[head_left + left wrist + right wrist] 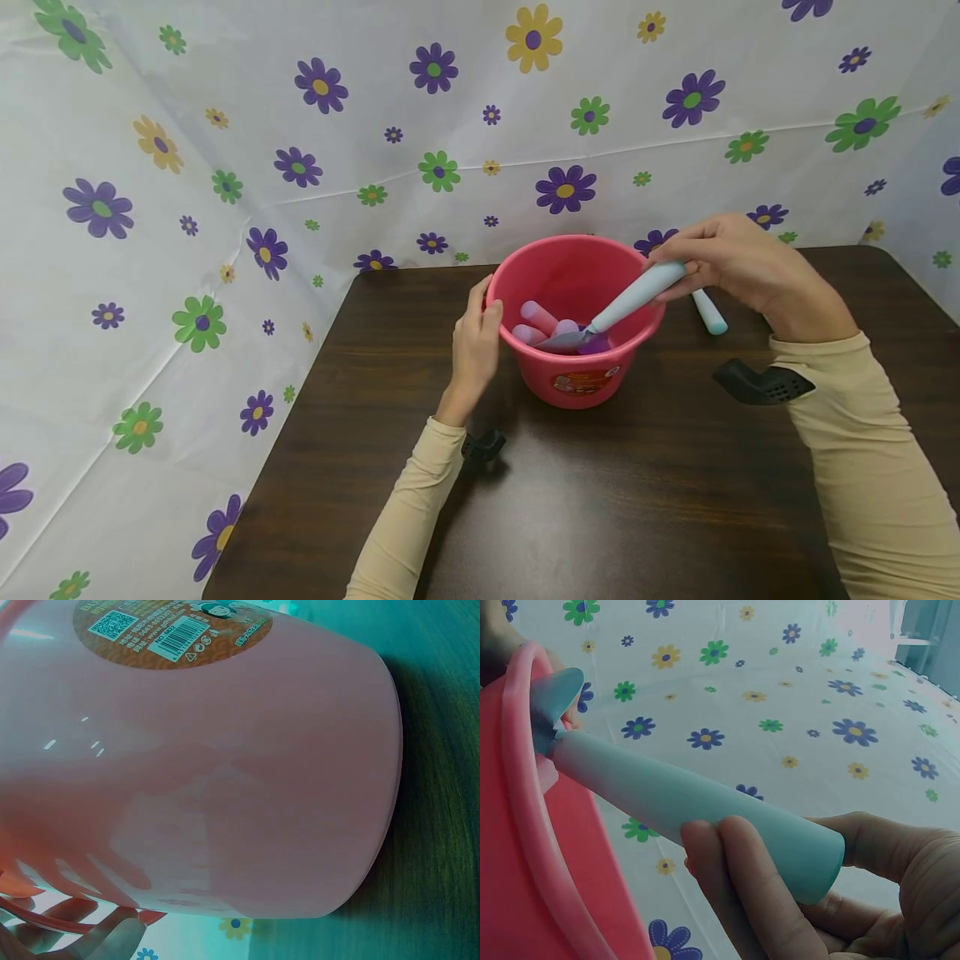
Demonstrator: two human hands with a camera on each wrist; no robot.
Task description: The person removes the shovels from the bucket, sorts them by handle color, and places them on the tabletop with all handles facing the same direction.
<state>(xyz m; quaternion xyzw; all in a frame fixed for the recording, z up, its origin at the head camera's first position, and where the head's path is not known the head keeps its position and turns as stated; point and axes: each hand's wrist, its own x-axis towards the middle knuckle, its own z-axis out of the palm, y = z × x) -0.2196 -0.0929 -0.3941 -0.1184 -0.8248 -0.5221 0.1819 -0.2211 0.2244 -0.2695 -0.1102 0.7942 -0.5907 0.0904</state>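
Observation:
A pink plastic bucket (536,367) stands upright on the dark wooden table. My left hand (476,342) grips its left rim, with the fingers at the edge; the left wrist view is filled by the bucket's wall (285,765). Between thumb and fingers, my right hand (742,271) holds a small trowel by its pale blue handle (697,799). The trowel slants down to the left over the right rim, its grey blade (564,340) inside the bucket. Around the blade lie several pink rounded cylinders (538,315) and a purple piece (596,344), partly hidden.
Behind my right hand, another pale blue handle (709,312) lies on the table (637,500), its other end hidden. A white flowered sheet (480,83) hangs along the back and left sides of the table.

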